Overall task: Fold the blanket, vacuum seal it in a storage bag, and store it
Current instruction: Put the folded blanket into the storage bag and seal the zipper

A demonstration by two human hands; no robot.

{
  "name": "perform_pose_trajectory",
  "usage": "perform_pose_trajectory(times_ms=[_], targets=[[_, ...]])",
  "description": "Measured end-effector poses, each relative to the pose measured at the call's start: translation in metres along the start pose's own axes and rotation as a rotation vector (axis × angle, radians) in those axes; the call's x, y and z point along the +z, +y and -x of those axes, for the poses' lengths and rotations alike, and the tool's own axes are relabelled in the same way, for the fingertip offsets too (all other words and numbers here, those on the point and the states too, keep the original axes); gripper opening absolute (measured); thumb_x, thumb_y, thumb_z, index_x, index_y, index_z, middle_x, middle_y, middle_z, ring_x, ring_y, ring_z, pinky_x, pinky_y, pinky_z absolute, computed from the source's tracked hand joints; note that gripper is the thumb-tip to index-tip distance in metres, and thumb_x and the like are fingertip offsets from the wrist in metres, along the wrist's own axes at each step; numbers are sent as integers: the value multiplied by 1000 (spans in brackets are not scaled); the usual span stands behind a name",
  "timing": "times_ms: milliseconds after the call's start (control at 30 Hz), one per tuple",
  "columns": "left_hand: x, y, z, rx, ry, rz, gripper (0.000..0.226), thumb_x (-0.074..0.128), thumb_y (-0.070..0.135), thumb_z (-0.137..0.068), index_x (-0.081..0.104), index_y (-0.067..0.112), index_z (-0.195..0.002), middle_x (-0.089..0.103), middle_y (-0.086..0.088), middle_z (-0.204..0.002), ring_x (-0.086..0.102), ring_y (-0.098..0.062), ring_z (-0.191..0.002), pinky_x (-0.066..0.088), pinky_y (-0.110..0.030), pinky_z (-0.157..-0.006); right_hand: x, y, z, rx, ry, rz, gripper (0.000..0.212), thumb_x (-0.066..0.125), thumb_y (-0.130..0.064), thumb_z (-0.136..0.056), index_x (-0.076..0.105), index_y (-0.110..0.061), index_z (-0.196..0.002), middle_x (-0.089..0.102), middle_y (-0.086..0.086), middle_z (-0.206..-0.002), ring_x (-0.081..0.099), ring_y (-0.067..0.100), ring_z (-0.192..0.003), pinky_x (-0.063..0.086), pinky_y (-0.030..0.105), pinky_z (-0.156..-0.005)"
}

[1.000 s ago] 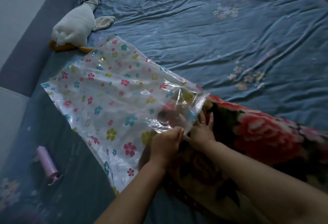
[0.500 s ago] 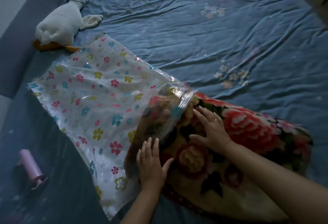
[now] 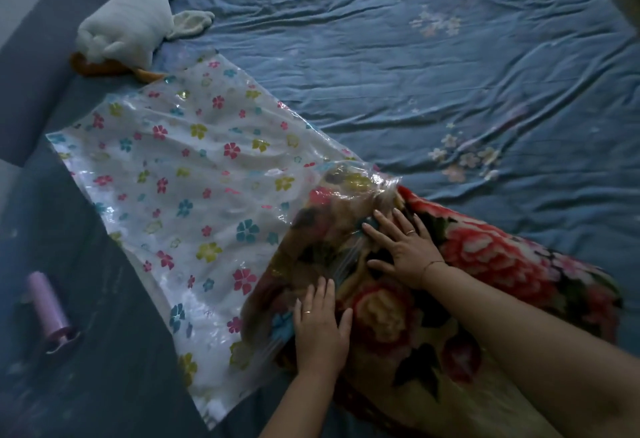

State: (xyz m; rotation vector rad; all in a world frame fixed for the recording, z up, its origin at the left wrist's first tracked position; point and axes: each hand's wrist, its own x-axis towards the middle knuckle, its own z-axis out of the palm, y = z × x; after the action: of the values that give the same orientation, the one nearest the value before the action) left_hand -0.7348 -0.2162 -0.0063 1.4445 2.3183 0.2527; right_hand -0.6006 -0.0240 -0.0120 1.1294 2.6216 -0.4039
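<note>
Our left hand (image 3: 320, 328) and right hand (image 3: 407, 252) lie flat, fingers spread, gripping nothing. Both press the bag (image 3: 173, 177) mouth onto the blanket (image 3: 491, 264) end, bag toward the bed (image 3: 415, 73) left edge.

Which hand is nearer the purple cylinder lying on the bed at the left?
Left. The left hand rests at the mouth of the storage bag, right of the purple cylinder; the right hand lies farther right, on the blanket.
</note>
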Motion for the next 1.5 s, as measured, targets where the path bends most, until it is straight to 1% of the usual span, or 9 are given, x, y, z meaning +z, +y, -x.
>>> perform_pose_trajectory(times_ms=[133,267,433,567,700,1000,1100,1333,1500], targets=[[-1,-2,4,-50,-48,122,93,3,71,-78,19,24,-156,13,8,-164,12,-14,-152,-7,-29,-117,-10,45,12,309,27,-58,98,-3,-92,-62,-8,-45,-148,-9,-12,-159,-3,23,-148,0,56,-114],[0,-13,4,-13,61,195,66,70,42,-87,49,14,-143,49,-4,-148,48,-25,-135,33,-40,-113,1,105,72,397,48,-112,103,10,-94,-64,10,-38,-151,12,0,-161,15,26,-147,15,58,-114],[1,-28,17,9,191,75,71,70,50,-81,55,9,-137,54,-12,-142,55,-34,-122,47,-48,-99,44,79,167,320,110,-194,93,21,-86,-75,19,-30,-150,22,8,-158,17,26,-145,8,56,-112],[3,-50,44,-45,282,-87,81,40,70,-84,55,10,-137,52,-15,-143,41,-29,-132,34,-45,-108,85,38,241,878,198,-612,128,37,-89,-47,1,-27,-153,1,6,-161,4,25,-147,5,55,-114],[3,-87,62,-39,300,-107,76,81,44,-71,57,10,-135,53,-15,-143,38,-28,-135,34,-52,-106,100,1,276,1211,98,-1162,164,44,-97,-17,18,-4,-149,27,22,-153,26,36,-141,15,42,-118],[-26,-151,60,175,343,-112,32,85,8,-70,76,3,-100,75,-16,-97,73,-36,-81,58,-45,-68,80,-17,288,989,-120,-1378,109,58,-69,-60,33,-6,-146,38,18,-148,34,33,-138,20,41,-118],[-38,-145,57,175,313,-26,8,77,12,-79,78,7,-86,74,-13,-76,69,-35,-61,55,-37,-52,90,-15,291,988,-131,-1316,144,59,-92,-33,32,-8,-146,42,13,-145,35,33,-137,20,42,-118],[-34,-122,64,234,206,87,14,65,19,-83,77,12,-82,68,-7,-70,66,-31,-61,47,-32,-48,74,-63,277,970,-119,-1453,99,53,-69,-70,38,-4,-143,47,16,-143,44,33,-131,31,38,-113],[-26,-102,71,248,158,137,15,65,18,-87,77,10,-88,69,-7,-74,68,-30,-68,50,-34,-56,79,-124,258,983,-169,-1594,113,58,-82,-59,47,2,-134,55,18,-132,54,31,-119,43,40,-103]])
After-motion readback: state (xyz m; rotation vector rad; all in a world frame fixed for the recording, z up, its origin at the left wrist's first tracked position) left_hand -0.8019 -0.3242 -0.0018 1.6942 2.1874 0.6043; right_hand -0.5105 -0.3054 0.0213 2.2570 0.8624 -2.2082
